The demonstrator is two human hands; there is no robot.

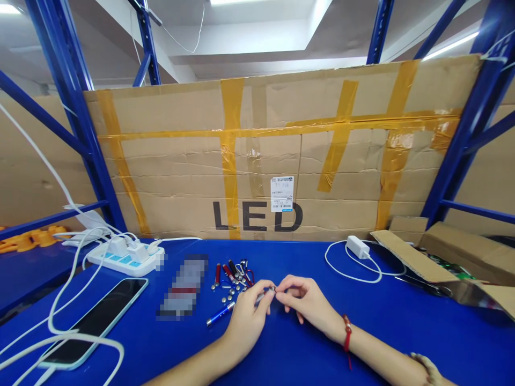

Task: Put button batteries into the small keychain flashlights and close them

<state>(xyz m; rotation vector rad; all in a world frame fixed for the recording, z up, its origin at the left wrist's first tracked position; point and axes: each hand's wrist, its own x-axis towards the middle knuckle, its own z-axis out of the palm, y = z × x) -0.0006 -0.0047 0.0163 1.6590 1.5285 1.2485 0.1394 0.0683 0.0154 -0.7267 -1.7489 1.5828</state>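
My left hand [250,309] is closed around a slim silver metal tube [260,296], much of it hidden by the fingers. At the tube's right end, the thumb and forefinger of my right hand [304,300] pinch together. What small piece they grip there is too small to make out. Beside my left hand lies a blue pen-shaped metal tube [220,314]. Just behind it are small round silver cells [230,295], with several red tubes [218,274] and black tubes [232,267] with metal clips heaped past them.
On the left are a phone [100,321] under white cables and a power strip [126,258]. A blurred-out rectangle [185,287] lies near the tubes. A white charger [358,247] with its cable and an open cardboard box [462,257] sit right. Cardboard [181,182] walls the back.
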